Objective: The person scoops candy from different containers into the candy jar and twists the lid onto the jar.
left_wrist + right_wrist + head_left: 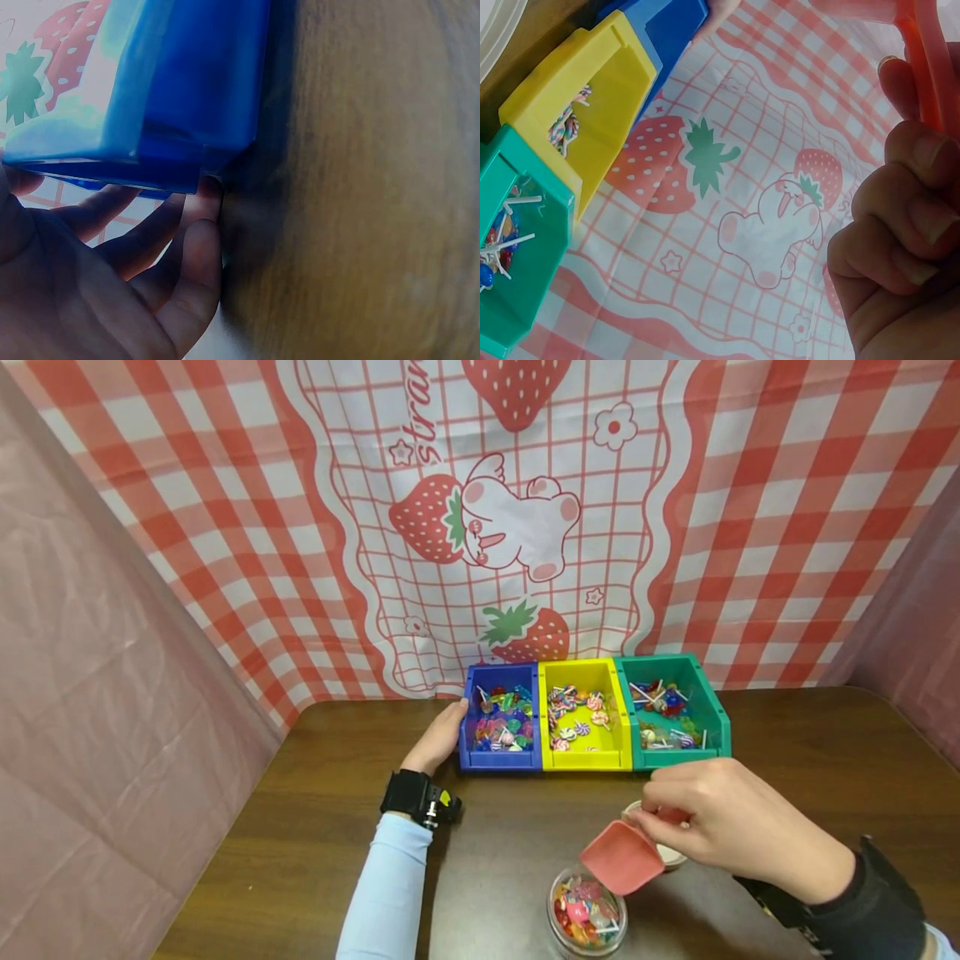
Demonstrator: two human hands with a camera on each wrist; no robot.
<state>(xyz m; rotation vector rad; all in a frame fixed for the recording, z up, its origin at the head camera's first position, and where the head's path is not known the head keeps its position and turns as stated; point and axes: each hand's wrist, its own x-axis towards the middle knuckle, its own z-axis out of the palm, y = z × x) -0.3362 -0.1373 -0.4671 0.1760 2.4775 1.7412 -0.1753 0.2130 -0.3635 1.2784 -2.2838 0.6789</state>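
Note:
My right hand (720, 818) grips the handle of a pink-red scoop (624, 860). The scoop's head tilts over the near side of the table, just above a clear jar (553, 920) holding colourful candies. In the right wrist view, curled fingers wrap the scoop's handle (930, 67). Against the outer left side of the blue bin (501, 760) rests my left hand (437, 739). The left wrist view has its relaxed fingers touching the blue wall (199, 82). The blue bin contains wrapped candies and lollipops.
Joined to the blue bin are a yellow bin (588, 761) with swirl lollipops and a green bin (712, 727) with mixed lollipops. A pale round object (672, 858) lies partly behind my right hand. A checkered strawberry cloth (300, 568) hangs behind the wooden table (247, 860).

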